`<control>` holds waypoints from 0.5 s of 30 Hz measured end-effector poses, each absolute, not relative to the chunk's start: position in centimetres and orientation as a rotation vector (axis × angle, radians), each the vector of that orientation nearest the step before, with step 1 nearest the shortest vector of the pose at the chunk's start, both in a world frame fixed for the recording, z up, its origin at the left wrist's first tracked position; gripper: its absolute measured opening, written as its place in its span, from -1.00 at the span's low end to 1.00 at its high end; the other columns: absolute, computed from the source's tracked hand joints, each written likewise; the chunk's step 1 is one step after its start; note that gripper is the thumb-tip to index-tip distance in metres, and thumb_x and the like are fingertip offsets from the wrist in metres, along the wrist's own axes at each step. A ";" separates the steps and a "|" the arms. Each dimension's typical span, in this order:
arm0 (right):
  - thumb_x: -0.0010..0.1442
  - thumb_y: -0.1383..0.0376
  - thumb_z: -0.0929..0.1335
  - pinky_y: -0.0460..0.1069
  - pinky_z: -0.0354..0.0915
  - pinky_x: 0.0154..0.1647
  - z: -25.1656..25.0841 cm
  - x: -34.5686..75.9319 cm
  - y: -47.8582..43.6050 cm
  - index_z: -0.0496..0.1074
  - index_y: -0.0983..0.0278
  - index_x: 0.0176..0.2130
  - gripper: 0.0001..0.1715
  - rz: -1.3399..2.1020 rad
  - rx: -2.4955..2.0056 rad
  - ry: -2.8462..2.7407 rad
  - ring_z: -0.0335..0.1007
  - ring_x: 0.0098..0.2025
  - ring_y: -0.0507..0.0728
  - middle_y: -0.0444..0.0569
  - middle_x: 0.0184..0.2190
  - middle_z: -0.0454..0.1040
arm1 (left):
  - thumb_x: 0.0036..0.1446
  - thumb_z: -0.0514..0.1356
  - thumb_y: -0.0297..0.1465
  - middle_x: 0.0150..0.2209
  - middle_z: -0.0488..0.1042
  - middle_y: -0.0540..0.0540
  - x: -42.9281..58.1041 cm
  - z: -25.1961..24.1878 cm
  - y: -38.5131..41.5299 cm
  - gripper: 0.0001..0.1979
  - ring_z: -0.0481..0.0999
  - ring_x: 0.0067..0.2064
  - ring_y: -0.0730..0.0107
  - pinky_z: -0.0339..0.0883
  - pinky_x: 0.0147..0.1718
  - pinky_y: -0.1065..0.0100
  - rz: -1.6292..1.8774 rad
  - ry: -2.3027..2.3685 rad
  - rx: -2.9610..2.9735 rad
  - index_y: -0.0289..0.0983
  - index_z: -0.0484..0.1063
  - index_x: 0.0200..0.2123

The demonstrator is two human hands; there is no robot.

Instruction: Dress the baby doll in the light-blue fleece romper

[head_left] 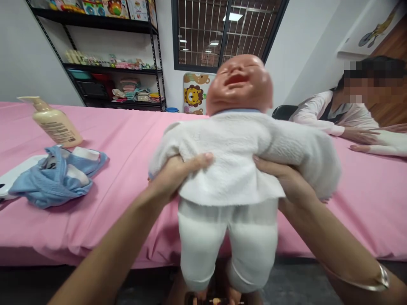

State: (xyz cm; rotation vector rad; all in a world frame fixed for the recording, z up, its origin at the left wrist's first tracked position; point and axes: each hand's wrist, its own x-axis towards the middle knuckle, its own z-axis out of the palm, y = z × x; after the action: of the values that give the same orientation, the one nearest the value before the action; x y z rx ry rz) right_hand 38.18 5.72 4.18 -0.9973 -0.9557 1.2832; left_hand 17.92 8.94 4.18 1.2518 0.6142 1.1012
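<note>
A baby doll point(230, 156) in a white top and white trousers is held upright in front of me, its head tipped back and its feet low, in front of the table edge. My left hand point(178, 171) grips the doll's torso under one arm, thumb across the chest. On the other side my right hand point(288, 178) is wrapped round the torso in the same way. Fingers of both hands are hidden behind the doll. To the left lie a crumpled blue garment point(60, 180) and a beige pump bottle point(55, 125).
A pink sheet point(127, 156) covers the table. Under the blue garment sits a white flat object point(22, 171). At right, a person point(337, 106) leans on the table beside a white cloth-covered form point(388, 143). Black shelves point(108, 65) and a barred window point(229, 31) stand behind.
</note>
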 end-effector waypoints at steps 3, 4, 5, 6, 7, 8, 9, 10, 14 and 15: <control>-0.18 0.28 0.60 0.10 0.52 0.06 4.9 37.7 9.6 0.58 0.27 -0.26 -0.59 1.289 -1.017 -0.940 0.50 0.02 0.28 0.01 -0.08 0.56 | -0.10 0.46 -0.29 -0.06 0.56 -0.15 16.6 4.6 11.7 -0.49 0.50 0.09 0.03 0.48 0.05 0.20 1.095 0.725 1.232 -0.28 0.52 -0.04; -0.15 0.28 0.59 0.15 0.49 0.12 4.8 37.7 10.8 0.57 0.27 -0.25 -0.61 1.266 -1.021 -0.987 0.47 0.06 0.29 0.02 -0.06 0.55 | -0.13 0.46 -0.33 -0.07 0.57 -0.15 16.4 4.6 12.6 -0.51 0.51 0.08 0.05 0.48 0.04 0.22 1.095 0.774 1.214 -0.28 0.53 -0.07; -0.13 0.28 0.58 0.19 0.45 0.17 4.6 37.6 11.9 0.55 0.26 -0.25 -0.62 1.249 -1.017 -1.034 0.45 0.09 0.31 0.03 -0.05 0.54 | -0.15 0.46 -0.36 -0.07 0.57 -0.14 16.2 4.5 13.5 -0.53 0.52 0.07 0.07 0.48 0.04 0.23 1.101 0.819 1.196 -0.28 0.54 -0.09; -0.11 0.28 0.58 0.22 0.41 0.21 4.3 37.5 12.9 0.54 0.26 -0.24 -0.63 1.244 -1.009 -1.071 0.43 0.12 0.32 0.04 -0.03 0.53 | -0.17 0.46 -0.40 -0.08 0.58 -0.14 16.1 4.3 14.3 -0.55 0.52 0.06 0.08 0.49 0.03 0.23 1.112 0.860 1.179 -0.28 0.55 -0.12; -0.10 0.29 0.57 0.23 0.38 0.24 3.9 37.4 13.8 0.53 0.26 -0.24 -0.63 1.250 -1.004 -1.095 0.42 0.13 0.32 0.04 -0.01 0.52 | -0.18 0.46 -0.42 -0.09 0.58 -0.14 16.1 4.1 15.1 -0.57 0.53 0.04 0.08 0.49 0.02 0.23 1.123 0.895 1.166 -0.28 0.56 -0.15; -0.09 0.31 0.57 0.23 0.36 0.26 3.6 37.3 14.7 0.52 0.27 -0.24 -0.63 1.263 -1.003 -1.107 0.41 0.14 0.32 0.05 0.01 0.51 | -0.20 0.46 -0.45 -0.10 0.59 -0.14 16.1 3.7 15.9 -0.58 0.54 0.02 0.09 0.50 0.01 0.23 1.134 0.925 1.156 -0.28 0.56 -0.17; -0.09 0.32 0.57 0.22 0.34 0.28 3.2 37.1 15.5 0.51 0.27 -0.24 -0.64 1.280 -1.005 -1.109 0.40 0.14 0.31 0.05 0.02 0.50 | -0.21 0.46 -0.47 -0.10 0.59 -0.15 16.2 3.4 16.6 -0.60 0.55 0.01 0.09 0.51 -0.02 0.23 1.146 0.952 1.144 -0.29 0.57 -0.20; -0.08 0.34 0.56 0.21 0.32 0.30 2.9 36.9 16.3 0.50 0.26 -0.24 -0.64 1.294 -1.013 -1.106 0.40 0.15 0.30 0.05 0.03 0.50 | -0.22 0.45 -0.48 -0.10 0.59 -0.15 16.3 3.0 17.3 -0.61 0.55 -0.01 0.10 0.52 -0.04 0.24 1.158 0.975 1.130 -0.30 0.57 -0.22; -0.05 0.34 0.55 0.21 0.33 0.29 0.8 37.3 19.4 0.47 0.29 -0.16 -0.58 1.292 -1.026 -1.136 0.40 0.15 0.28 0.06 0.06 0.48 | -0.22 0.40 -0.53 -0.15 0.58 -0.18 17.1 1.5 19.8 -0.68 0.57 -0.12 0.15 0.53 -0.19 0.31 1.208 1.056 1.035 -0.34 0.54 -0.29; -0.04 0.30 0.56 0.22 0.34 0.28 0.1 37.7 20.2 0.45 0.30 -0.11 -0.52 1.251 -1.030 -1.190 0.40 0.15 0.29 0.07 0.08 0.46 | -0.23 0.37 -0.55 -0.19 0.58 -0.18 17.2 1.2 20.3 -0.71 0.57 -0.17 0.17 0.53 -0.24 0.31 1.216 1.086 1.011 -0.35 0.52 -0.32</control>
State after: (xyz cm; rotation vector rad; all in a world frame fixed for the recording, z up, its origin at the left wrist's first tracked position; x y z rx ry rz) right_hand 37.65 20.25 0.07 -1.0298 -1.1903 1.2507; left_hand 17.25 20.33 1.20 1.0108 1.0855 1.2161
